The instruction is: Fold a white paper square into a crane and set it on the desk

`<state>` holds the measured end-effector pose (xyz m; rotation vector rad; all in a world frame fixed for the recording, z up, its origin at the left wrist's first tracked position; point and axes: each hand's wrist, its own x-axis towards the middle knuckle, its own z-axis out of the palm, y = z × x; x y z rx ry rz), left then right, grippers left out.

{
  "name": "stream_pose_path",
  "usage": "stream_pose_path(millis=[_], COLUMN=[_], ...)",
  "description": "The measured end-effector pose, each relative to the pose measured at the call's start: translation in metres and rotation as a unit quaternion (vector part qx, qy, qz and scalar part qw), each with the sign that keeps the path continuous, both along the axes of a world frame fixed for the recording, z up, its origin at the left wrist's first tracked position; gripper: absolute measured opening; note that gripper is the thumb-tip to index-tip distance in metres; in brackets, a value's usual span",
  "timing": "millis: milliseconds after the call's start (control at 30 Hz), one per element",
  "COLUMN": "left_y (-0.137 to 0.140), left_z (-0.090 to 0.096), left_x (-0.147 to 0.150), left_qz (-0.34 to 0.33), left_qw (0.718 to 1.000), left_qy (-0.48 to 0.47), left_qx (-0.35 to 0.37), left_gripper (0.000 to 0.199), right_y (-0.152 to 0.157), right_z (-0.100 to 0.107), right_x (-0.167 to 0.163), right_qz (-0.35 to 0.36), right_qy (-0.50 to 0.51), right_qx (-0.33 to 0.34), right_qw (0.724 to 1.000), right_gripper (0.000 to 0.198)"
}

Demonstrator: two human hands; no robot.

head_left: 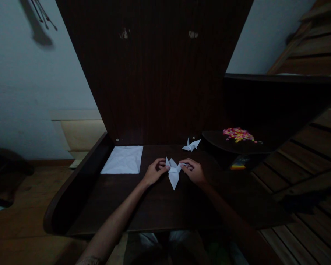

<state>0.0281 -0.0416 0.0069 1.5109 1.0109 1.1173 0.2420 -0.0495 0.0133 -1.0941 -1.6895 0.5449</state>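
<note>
A white folded paper crane point(173, 178) is between my two hands, just above or on the dark desktop, one wing pointing toward me. My left hand point(155, 170) pinches its left side near an upright point. My right hand point(193, 170) pinches the narrow point on its right side. Behind it, near the back panel, stands a second white paper crane point(192, 144). To the left of my left hand lies a stack of white paper squares point(123, 159) with crease marks on top.
A raised side edge point(71, 187) bounds the desk on the left, and a tall dark panel point(165, 73) rises behind. At right, a rounded shelf point(217, 141) carries a heap of small colourful pieces point(238, 134). Below it sits a rainbow-coloured item point(238, 163).
</note>
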Motion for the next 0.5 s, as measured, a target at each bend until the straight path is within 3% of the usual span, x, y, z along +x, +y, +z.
stream_pose_path(millis=[133,333,500], left_y=[-0.001,0.0,0.003], left_z=[-0.004,-0.006,-0.011], left_x=[0.016,0.021,0.016], left_qz=[0.023,0.099,0.168], left_qw=[0.998,0.988,0.977], left_qy=[-0.06,-0.093,-0.12], left_qx=[-0.001,0.075,0.055], left_gripper=[0.034,0.023,0.024], right_y=[-0.002,0.0,0.002], right_z=[0.001,-0.002,-0.01], right_x=[-0.01,-0.014,-0.013], right_qz=[-0.001,-0.024,-0.058], right_qy=[0.028,0.039,0.053], right_qx=[0.021,0.059,0.04], right_qw=[0.999,0.997,0.996], right_gripper=[0.017,0.014,0.015])
